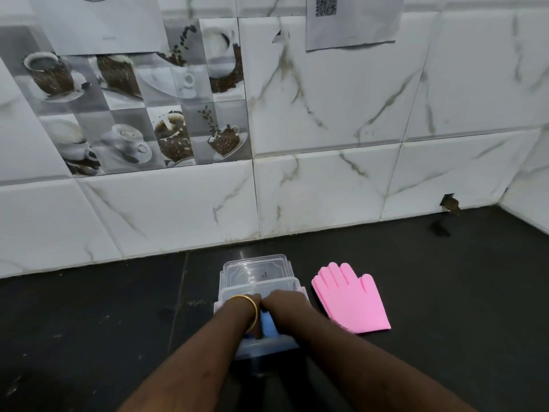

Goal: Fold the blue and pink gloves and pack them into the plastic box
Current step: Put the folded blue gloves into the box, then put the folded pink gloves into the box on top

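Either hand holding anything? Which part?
Both hands are down in the plastic box on the blue glove; fingers hidden, so the grip cannot be told.

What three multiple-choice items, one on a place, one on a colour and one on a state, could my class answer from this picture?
1. Where do the pink gloves lie?
A. in the box
B. on the counter, right of the box
C. on the lid

2. What colour shows between the wrists inside the plastic box?
A. blue
B. green
C. red

3. The pink gloves are
A. rolled
B. flat, unfolded
C. held

Key: 1 B, they lie on the dark counter; 2 A, blue glove visible; 3 B, fingers spread flat, untouched.
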